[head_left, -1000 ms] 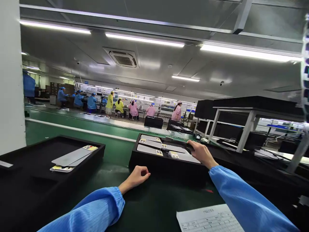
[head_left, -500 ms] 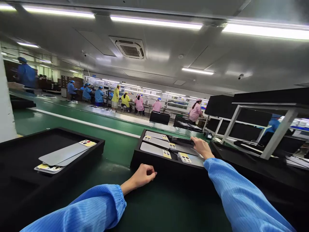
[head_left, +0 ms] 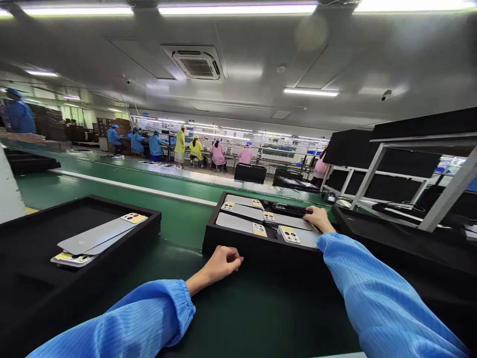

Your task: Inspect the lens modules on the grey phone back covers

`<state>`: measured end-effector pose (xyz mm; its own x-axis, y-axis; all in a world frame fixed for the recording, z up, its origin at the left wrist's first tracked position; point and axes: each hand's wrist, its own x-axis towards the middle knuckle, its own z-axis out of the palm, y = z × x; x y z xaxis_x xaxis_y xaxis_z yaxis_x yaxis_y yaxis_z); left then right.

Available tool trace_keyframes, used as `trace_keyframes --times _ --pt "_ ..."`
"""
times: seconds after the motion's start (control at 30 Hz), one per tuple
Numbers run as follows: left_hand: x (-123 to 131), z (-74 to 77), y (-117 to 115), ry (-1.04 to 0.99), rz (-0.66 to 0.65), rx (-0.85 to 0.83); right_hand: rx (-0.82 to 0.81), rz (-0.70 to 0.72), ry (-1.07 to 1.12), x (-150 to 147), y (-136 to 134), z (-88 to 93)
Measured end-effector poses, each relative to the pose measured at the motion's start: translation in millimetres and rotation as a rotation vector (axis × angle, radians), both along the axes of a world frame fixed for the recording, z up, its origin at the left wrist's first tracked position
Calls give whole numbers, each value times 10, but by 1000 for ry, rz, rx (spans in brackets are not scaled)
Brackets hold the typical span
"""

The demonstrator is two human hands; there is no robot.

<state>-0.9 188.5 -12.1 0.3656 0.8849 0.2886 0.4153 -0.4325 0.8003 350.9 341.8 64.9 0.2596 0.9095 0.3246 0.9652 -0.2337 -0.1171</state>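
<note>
A black tray (head_left: pixel 242 238) with compartments stands on the green surface in front of me. Grey phone-back panels (head_left: pixel 233 223) with yellow camera patches lie in it, and a stack of dark panels (head_left: pixel 288 209) fills its far right compartment. My right hand (head_left: pixel 318 219) is at the tray's right end, fingers bent at the dark stack and a grey panel; what its fingertips pinch is hidden. My left hand (head_left: pixel 224 263) is curled in front of the tray's near left edge, thumb and fingers together, with nothing visible in it.
Another black tray (head_left: pixel 122 243) at left holds a few loose grey panels (head_left: pixel 97 236). A dark tray and a metal-framed rack (head_left: pixel 367 174) stand at right. A white strip (head_left: pixel 141 187) crosses the green surface (head_left: pixel 182 223). Several people work in the background.
My right hand has shifted slightly right relative to the tray. The dark panels that were raised near its fingers now lie lower in the compartment. My left hand stays curled, and the view has tilted slightly.
</note>
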Motion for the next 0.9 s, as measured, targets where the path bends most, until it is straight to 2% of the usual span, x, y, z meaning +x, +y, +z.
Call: trace_keyframes --times 0.23,0.37,0.53,0.77,0.9 --pt "1 -10 1 -21 -1 -10 -101 148 84 61 -67 106" --pt "3 -11 4 -27 -3 -8 -82 181 81 42 -110 119" --pt "-2 -14 9 -27 -7 -4 -16 140 53 -56 -105 54" --pt "3 -30 19 -13 -16 5 -53 -5 72 -103 -58 -15" --pt "-1 -37 29 6 -15 49 -74 -14 99 -77 -55 7"
